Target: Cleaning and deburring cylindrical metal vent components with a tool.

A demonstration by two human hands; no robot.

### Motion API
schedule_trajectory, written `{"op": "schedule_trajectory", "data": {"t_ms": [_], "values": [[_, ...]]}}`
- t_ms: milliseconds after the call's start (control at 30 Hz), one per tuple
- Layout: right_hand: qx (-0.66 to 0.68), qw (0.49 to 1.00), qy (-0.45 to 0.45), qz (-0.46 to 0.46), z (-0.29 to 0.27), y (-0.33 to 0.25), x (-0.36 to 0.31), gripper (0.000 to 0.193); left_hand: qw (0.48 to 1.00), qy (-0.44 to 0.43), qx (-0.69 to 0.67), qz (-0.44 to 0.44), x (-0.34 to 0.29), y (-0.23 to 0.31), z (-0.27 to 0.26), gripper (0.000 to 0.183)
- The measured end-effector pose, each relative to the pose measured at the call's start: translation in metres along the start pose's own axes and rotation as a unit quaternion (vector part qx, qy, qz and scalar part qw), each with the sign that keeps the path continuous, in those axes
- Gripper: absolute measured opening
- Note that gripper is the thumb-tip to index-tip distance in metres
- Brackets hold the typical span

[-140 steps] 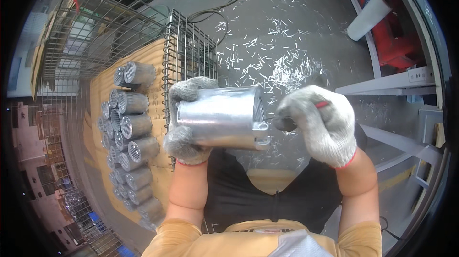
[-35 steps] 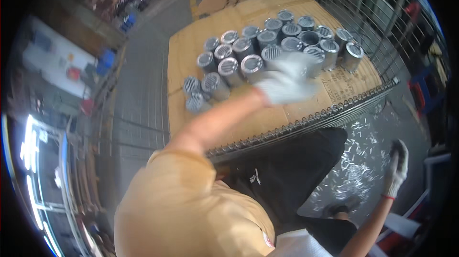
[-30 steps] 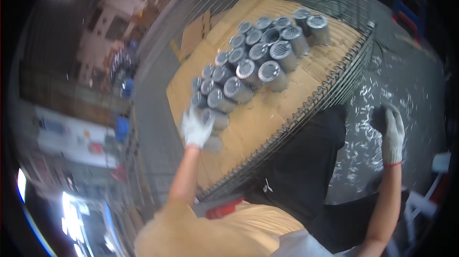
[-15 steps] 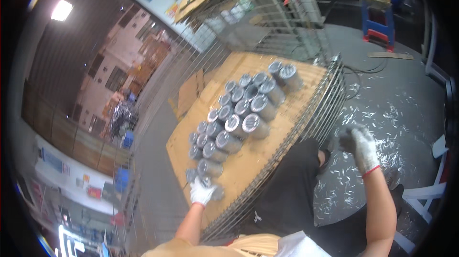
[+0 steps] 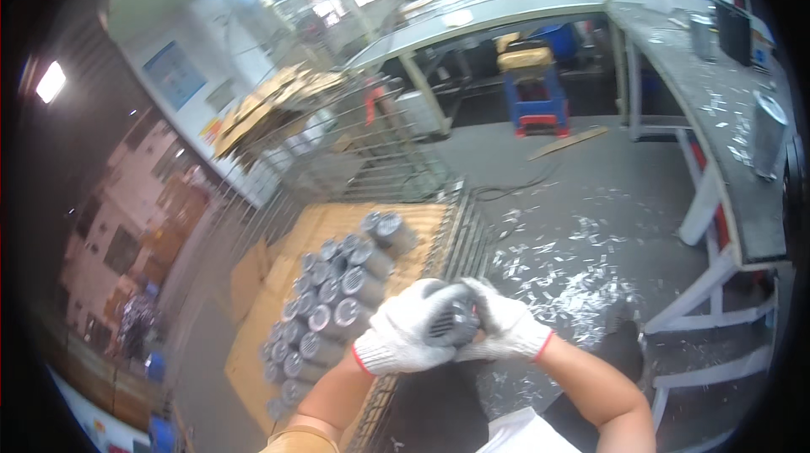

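A grey metal cylinder with a slotted end (image 5: pixel 454 322) is held up in front of me, beyond the near edge of the wire cage. My left hand (image 5: pixel 403 331), in a white knit glove with a red cuff, wraps round its left side. On the other side, my right hand (image 5: pixel 510 326), gloved alike, closes on it, fingers at the top and right. Both hands partly cover the cylinder. To their left, several similar cylinders (image 5: pixel 361 283) stand packed together on a cardboard sheet (image 5: pixel 245 360) inside the cage (image 5: pixel 462 229).
At right runs a dark workbench (image 5: pixel 724 103) with metal strips scattered on top and a silver cylinder (image 5: pixel 768 134) at its edge. Shiny strips (image 5: pixel 582 276) litter the grey floor. A blue stool (image 5: pixel 533 99) stands at the far bench, and flattened cardboard (image 5: pixel 274 103) lies over the cage's back.
The view has turned right, bringing the workbench in. My left hand has left the cylinders at the cage's near end, and both hands have come together round one cylinder.
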State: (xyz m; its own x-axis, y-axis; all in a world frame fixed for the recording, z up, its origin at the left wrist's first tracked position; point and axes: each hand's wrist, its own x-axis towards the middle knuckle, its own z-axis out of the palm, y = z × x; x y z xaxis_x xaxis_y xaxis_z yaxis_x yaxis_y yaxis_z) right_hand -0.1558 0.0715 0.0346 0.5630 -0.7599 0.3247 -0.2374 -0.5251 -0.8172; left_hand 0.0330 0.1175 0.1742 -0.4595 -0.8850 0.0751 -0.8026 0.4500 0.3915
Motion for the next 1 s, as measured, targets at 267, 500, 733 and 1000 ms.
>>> {"op": "schedule_trajectory", "data": {"t_ms": [267,500,733,1000], "values": [[-0.068,0.979,0.187,-0.052,-0.059,0.023,-0.023,0.093,0.803,0.112,-0.553,0.192,0.076,-0.005,0.058,0.081],[0.230,0.950,0.212,0.001,-0.085,0.057,-0.055,0.080,0.657,-0.074,-0.750,-0.030,0.114,-0.013,0.150,0.100],[-0.057,0.975,0.211,0.040,-0.087,0.039,-0.038,0.115,0.453,-0.045,-0.882,-0.124,0.112,-0.029,0.155,0.073],[0.596,0.699,0.393,-0.050,-0.104,0.013,-0.049,0.042,0.458,0.040,-0.888,-0.021,0.117,-0.052,0.146,0.071]]}}
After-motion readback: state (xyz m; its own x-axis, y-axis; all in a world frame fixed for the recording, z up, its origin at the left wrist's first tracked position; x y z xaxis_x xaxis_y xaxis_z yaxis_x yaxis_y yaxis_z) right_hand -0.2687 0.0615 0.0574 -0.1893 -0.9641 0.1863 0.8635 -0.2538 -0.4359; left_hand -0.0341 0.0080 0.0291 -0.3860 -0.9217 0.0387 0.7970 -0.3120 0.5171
